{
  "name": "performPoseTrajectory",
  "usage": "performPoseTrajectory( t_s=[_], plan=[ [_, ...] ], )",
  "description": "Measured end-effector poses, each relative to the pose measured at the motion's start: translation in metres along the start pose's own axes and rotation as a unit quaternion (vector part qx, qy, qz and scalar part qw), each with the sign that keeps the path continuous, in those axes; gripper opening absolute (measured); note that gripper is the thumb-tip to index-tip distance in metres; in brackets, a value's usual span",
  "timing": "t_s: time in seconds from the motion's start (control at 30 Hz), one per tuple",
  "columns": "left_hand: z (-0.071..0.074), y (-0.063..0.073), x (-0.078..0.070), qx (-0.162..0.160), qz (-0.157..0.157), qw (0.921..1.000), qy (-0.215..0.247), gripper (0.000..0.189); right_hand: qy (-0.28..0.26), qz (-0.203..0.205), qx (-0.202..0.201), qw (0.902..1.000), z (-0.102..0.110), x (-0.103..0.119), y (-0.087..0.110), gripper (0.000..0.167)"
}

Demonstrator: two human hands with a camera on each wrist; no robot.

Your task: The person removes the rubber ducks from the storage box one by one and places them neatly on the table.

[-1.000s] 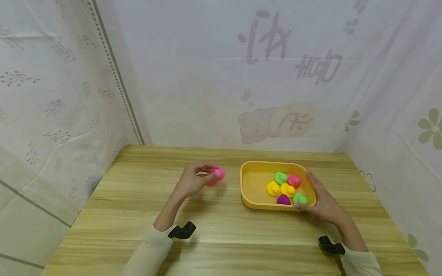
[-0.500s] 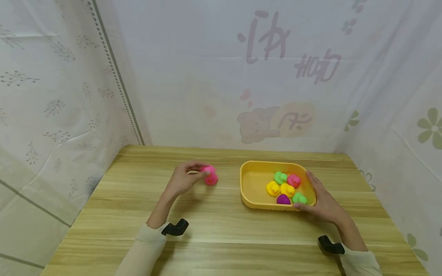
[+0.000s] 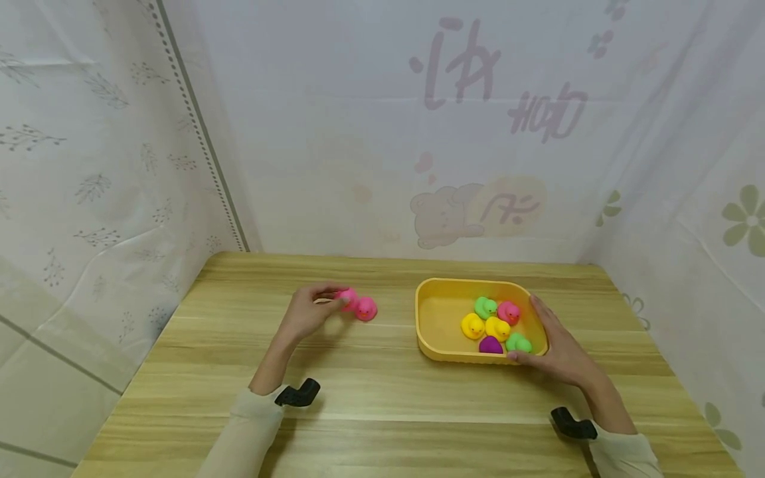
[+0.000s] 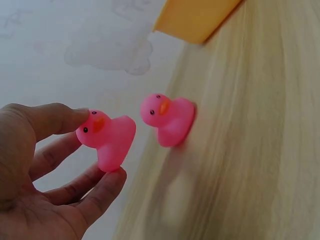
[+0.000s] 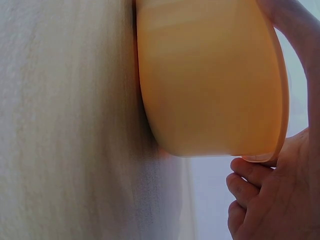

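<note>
The left hand (image 3: pixel 306 313) has moved leftward, holding one pink duck (image 4: pixel 116 144).

The pink ducks (image 4: pixel 174 120) and yellow tray (image 3: pixel 443 324) are smooth plastic, the tabletop (image 3: pixel 418 405) wood-grained, the backdrop (image 3: pixel 335 139) probably cloth.

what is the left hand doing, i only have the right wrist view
Observer: The left hand is pinching a pink duck.
Operator: ok is anything close to that duck
Observer: Yes, a second pink duck stands on the table beside it, with a gap between the two in the left wrist view.
Operator: and what's inside the yellow container, i just see its outer wall
Observer: In the head view it holds two green ducks, two yellow ducks, a reddish-pink duck and a purple thing that only partly shows.
</note>
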State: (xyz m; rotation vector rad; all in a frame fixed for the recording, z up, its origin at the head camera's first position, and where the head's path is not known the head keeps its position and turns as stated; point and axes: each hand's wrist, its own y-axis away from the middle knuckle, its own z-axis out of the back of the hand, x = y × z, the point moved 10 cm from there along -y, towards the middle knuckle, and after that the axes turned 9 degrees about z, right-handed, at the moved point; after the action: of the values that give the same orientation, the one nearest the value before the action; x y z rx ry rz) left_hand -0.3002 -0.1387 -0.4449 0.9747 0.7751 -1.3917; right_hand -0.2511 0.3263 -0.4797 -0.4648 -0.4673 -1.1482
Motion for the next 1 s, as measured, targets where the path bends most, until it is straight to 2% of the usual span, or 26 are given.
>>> performPoseTrajectory(
  t_s=[0.23, 0.57, 0.7, 1.0],
  plan=[
    [0.003, -0.003, 0.011, -0.006, -0.003, 0.9996, -0.026, 0.029, -0.001, -0.005, 0.004, 1.0000, 0.000, 0.001, 0.000, 0.126],
    [0.001, -0.006, 0.033, -0.002, 0.036, 0.9987, -0.035, 0.028, -0.001, -0.006, 0.003, 1.0000, 0.000, 0.003, 0.001, 0.126],
    [0.001, -0.006, 0.036, -0.002, 0.045, 0.9981, -0.042, 0.028, -0.001, -0.008, 0.004, 1.0000, 0.000, 0.003, 0.001, 0.126],
    [0.002, -0.006, 0.034, 0.005, 0.041, 0.9976, -0.056, 0.033, -0.001, -0.006, 0.003, 1.0000, 0.000, 0.003, 0.001, 0.126]
  ],
)
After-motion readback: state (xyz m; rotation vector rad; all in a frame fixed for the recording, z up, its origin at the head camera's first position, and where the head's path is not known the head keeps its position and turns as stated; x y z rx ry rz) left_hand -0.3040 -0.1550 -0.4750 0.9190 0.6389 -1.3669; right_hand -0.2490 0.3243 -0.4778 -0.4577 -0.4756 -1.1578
